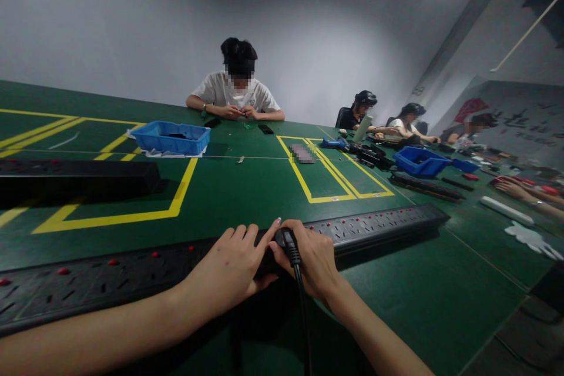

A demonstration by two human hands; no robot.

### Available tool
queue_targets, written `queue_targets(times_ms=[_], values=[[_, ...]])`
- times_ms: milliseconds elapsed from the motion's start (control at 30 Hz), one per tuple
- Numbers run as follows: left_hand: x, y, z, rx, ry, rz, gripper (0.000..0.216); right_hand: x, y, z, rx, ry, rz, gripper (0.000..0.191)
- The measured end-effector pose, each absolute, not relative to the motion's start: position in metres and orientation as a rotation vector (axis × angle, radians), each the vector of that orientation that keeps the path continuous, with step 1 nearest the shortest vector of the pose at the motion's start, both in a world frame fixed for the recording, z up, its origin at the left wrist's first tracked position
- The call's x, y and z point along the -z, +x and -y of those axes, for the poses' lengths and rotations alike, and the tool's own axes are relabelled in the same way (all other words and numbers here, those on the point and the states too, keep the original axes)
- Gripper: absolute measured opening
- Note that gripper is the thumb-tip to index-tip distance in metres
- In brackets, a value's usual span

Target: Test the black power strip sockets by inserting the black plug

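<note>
A long black power strip (374,226) with rows of sockets and small red switches lies across the front of the green table. My right hand (315,255) grips a black power plug (287,239) against the strip's middle, and its cord (302,305) hangs down toward me. Wrapped over the strip just left of the plug is my left hand (235,261), fingers on the far side and thumb on the near side. Whether the plug's pins sit in a socket is hidden by the plug and fingers.
Another black strip (79,179) lies at the left, near a blue bin (171,138). Yellow tape (110,220) marks the table (229,188). Across it sits a person (238,88); more people work at the right, near a second blue bin (420,161) and a white glove (531,238).
</note>
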State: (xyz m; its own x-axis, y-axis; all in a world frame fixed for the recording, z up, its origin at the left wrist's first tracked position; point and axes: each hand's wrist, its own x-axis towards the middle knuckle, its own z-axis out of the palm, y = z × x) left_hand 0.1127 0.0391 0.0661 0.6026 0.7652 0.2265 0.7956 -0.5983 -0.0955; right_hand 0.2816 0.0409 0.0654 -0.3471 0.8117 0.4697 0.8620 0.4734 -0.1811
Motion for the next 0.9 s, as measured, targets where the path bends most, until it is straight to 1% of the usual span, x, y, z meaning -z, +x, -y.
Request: queue_targets(times_ms=[267, 500, 700, 900], values=[[-0.066, 0.112, -0.039, 0.244, -2.643, 1.296, 0.067, -0.065, 0.282, -0.041, 0.106, -1.373, 2.19, 0.031], [-0.063, 0.112, -0.042, 0.262, -2.668, 1.297, 0.067, -0.067, 0.284, -0.041, -0.054, -1.393, 1.966, 0.026], [-0.065, 0.112, -0.04, 0.256, -2.658, 1.291, 0.067, -0.073, 0.291, -0.039, -0.045, -1.405, 1.952, 0.023], [-0.069, 0.112, -0.037, 0.258, -2.638, 1.299, 0.069, -0.086, 0.319, -0.048, 0.037, -1.503, 1.854, 0.024]])
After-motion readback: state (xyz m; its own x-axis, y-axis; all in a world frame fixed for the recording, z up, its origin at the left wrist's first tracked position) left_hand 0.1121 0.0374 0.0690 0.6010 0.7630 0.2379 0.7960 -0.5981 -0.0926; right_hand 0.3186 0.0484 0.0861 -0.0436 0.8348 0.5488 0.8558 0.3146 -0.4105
